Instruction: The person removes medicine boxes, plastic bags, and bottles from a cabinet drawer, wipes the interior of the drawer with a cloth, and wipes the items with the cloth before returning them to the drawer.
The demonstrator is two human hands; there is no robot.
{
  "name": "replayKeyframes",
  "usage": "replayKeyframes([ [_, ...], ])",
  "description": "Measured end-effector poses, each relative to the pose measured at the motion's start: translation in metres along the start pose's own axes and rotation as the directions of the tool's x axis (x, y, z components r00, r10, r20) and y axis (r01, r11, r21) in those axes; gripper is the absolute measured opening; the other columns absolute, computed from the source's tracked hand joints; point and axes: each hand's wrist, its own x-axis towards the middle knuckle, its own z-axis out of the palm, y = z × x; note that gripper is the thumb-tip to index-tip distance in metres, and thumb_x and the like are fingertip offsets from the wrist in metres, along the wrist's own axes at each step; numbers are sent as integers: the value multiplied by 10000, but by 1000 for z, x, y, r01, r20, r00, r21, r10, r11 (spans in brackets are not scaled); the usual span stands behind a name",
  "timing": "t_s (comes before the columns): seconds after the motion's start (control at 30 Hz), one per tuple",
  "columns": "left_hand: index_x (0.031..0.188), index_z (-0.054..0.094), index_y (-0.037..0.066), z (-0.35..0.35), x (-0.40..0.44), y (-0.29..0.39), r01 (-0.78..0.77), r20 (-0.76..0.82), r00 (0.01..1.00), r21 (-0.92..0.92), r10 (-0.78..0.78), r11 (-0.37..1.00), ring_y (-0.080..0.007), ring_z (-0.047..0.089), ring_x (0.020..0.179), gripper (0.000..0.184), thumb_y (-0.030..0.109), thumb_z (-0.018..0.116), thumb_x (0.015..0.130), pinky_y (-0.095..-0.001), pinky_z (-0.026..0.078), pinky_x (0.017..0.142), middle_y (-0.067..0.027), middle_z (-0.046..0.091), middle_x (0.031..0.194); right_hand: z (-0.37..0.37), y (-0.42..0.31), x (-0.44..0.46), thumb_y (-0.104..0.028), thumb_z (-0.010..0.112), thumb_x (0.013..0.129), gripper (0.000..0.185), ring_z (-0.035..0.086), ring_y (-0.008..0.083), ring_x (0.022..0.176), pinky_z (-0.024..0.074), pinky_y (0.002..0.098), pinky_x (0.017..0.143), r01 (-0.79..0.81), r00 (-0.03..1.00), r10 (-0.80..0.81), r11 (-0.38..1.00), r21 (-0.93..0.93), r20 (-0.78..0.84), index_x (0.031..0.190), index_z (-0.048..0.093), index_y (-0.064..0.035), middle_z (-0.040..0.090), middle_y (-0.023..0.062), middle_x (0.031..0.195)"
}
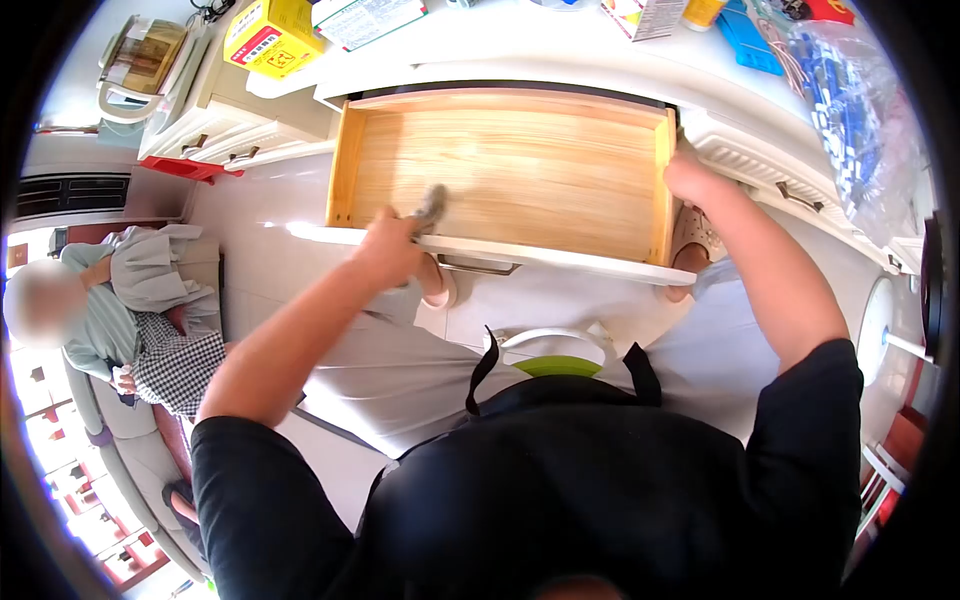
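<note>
A wooden drawer [520, 170] with a white front is pulled out of the white cabinet, and its bare bottom shows. My left hand [388, 250] is at the drawer's front edge, left of the handle [478, 266]. Its fingers are closed on a small grey thing [432, 205], blurred and perhaps a cloth, which reaches over the drawer bottom. My right hand [688, 175] is curled at the outer face of the drawer's right side wall, near the cabinet. Its fingertips are hidden, and I cannot tell what they hold.
On the white countertop [480, 45] stand a yellow box [272, 38], a white-green box [365, 18] and a plastic bag [860, 130] of blue-white items. Below, my legs straddle a white and green seat [556, 362]. A seated person [110, 300] is at the left.
</note>
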Motion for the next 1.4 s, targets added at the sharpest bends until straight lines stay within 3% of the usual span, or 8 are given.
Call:
replayKeyframes([
  [0.2,1102,488,-44,49,-16,147,-618,419,758,706,499,346,-365,462,1002,376,29,481,732,-423,427,843,-267,428,1105,40,42,61,-80,445,812,301,565,335,943,456,368,792,99,985,-108,992,-74,-137,1049,520,90,547,261,1046],
  [0.27,1231,347,-20,85,-21,174,-383,-95,920,-424,380,821,-435,519,892,521,39,479,731,-466,430,790,-295,398,1130,39,40,52,-144,432,843,393,492,329,1064,413,356,869,110,964,-92,992,59,-250,1181,414,56,475,250,1165],
  [0.47,1176,461,-13,105,-15,179,-495,-421,868,-692,264,525,-301,499,984,396,105,494,800,-355,390,872,-198,512,1062,-11,-38,-109,-329,466,887,559,349,241,1227,287,312,999,441,891,-444,796,414,-94,1331,280,-43,348,178,1335],
  [0.57,1218,391,-34,91,-6,158,175,3,899,-919,439,-352,-189,516,973,418,225,461,898,-280,422,827,-115,524,1092,5,-54,-166,-179,572,835,578,366,238,1206,303,320,989,431,775,-625,624,652,87,1323,291,-49,417,160,1270],
  [0.73,1256,344,-11,48,-27,151,-188,-62,923,-933,379,306,-332,466,1083,519,171,558,820,-356,385,906,-199,486,1159,26,-39,-152,60,588,693,581,479,232,1086,375,306,927,709,705,-623,629,318,-340,1226,388,-58,508,134,1122],
  [0.87,1231,396,34,48,-13,105,-509,-265,834,-32,484,860,-345,398,1144,582,235,639,743,-412,309,976,-210,448,1194,-12,-23,-149,54,535,706,403,557,218,913,446,313,790,569,808,-359,681,461,-467,1088,452,-46,562,115,986],
  [1.1,944,548,57,60,2,88,-409,-59,909,74,413,910,-259,517,970,255,204,622,751,-430,322,929,-98,580,938,68,-18,-153,77,453,690,492,463,329,1073,380,372,925,654,636,-745,658,-373,-199,1163,441,-56,488,168,1138],
  [1.4,982,535,42,63,4,94,-406,-30,909,158,415,900,-269,490,1042,267,212,593,784,-406,321,948,-121,572,989,-33,7,-100,54,514,701,377,549,364,932,437,376,795,234,867,-212,972,-9,-452,1060,479,-54,567,189,999],
])
